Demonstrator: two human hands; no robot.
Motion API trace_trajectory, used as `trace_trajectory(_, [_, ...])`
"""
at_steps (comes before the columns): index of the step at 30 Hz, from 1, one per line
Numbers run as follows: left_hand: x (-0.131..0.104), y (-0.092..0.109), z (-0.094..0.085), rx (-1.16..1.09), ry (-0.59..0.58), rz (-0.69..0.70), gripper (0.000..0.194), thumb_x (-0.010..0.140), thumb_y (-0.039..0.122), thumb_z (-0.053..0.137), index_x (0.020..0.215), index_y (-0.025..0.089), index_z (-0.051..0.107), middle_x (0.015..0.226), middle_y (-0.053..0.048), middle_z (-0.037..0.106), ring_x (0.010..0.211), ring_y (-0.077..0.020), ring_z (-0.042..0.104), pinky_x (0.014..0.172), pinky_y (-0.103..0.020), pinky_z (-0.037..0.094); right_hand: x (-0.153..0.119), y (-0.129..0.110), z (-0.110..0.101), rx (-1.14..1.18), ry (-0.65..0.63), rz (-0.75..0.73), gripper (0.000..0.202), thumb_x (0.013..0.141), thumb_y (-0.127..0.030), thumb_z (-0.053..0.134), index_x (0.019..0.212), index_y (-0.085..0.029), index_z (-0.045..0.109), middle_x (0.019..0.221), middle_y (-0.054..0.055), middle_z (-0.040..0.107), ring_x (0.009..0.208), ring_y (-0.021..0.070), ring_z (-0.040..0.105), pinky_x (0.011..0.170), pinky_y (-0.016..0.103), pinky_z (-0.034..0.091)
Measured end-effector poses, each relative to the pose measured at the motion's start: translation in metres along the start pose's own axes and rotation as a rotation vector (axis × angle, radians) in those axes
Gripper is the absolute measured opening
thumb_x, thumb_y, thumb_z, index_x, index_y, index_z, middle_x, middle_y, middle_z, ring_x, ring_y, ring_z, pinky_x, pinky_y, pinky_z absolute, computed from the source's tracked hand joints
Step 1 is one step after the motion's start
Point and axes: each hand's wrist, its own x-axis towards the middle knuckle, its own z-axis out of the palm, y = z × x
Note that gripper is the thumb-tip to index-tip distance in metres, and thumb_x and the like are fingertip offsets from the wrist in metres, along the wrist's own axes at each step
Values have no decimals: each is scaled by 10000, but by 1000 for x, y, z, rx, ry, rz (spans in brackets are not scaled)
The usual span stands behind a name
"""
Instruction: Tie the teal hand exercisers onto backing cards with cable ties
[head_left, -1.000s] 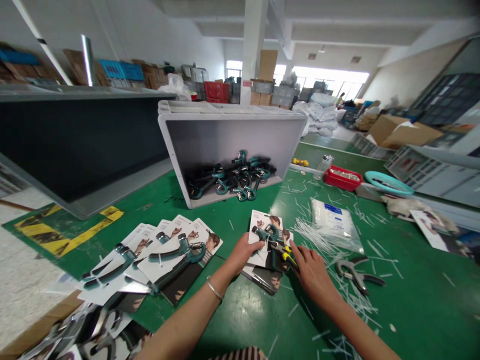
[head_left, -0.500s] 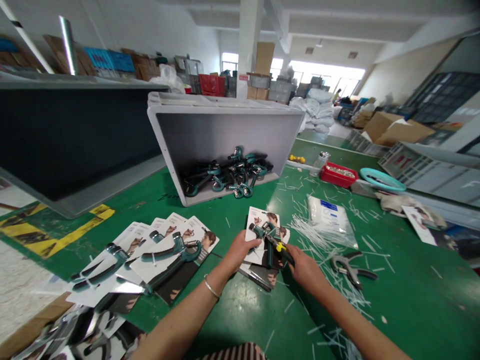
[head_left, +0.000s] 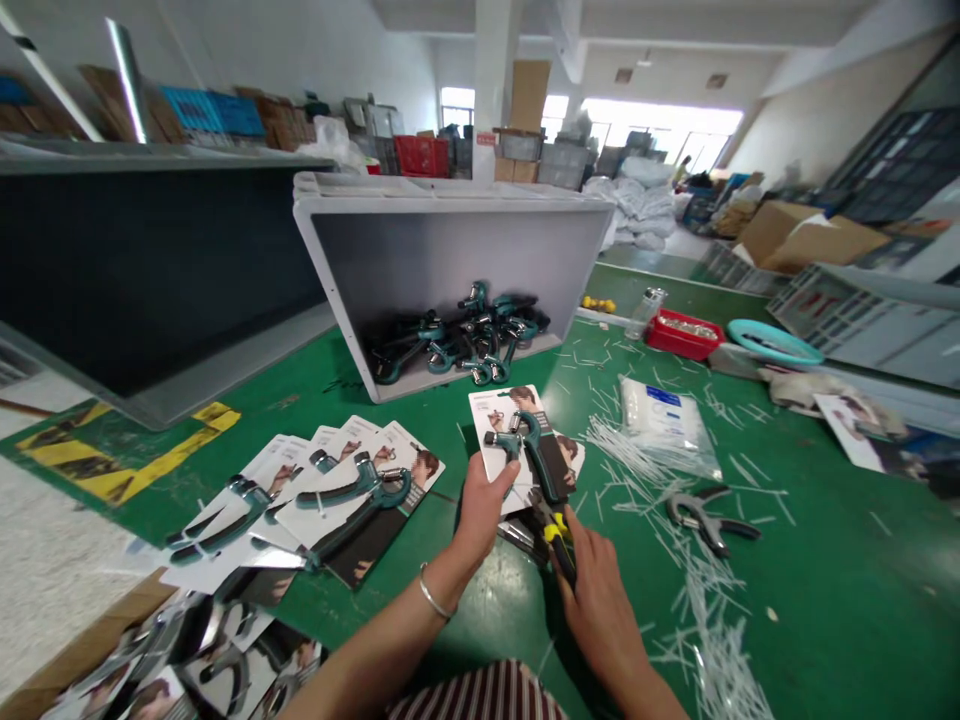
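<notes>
My left hand (head_left: 481, 505) grips the lower left edge of a printed card (head_left: 491, 408) that bears a teal and black hand grip (head_left: 534, 450). In my right hand (head_left: 594, 575) are yellow and black pliers (head_left: 556, 535), their jaws at the card's lower edge. More cards lie underneath. Left of my hands, several carded hand grips (head_left: 367, 500) overlap on the green table (head_left: 420, 625). Loose teal hand grips (head_left: 480, 335) fill the bottom of a grey crate (head_left: 457, 205) lying on its side.
Cut white ties (head_left: 637, 445) and a plastic bag of ties (head_left: 667, 425) lie on the right, near grey-handled pliers (head_left: 709, 522). Behind them are a red tray (head_left: 684, 335) and a turquoise ring-shaped dish (head_left: 774, 342). A carton of carded grips (head_left: 217, 660) stands at lower left.
The held card has tilted and risen slightly away from me. The pliers and my right hand have shifted left and down, from over the grip to the card's lower edge.
</notes>
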Motion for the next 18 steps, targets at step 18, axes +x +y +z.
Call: trace_trajectory(18, [-27,22,-30,340,-46,105,345,784,296,691,1089,168,593,1053,-77,692,972,-225,643,902,-352,486,-35,12,14,321,-341,-307,422,881,-263,492,1288,-233,599,1230,89,688,1119,233,667,932,311,556])
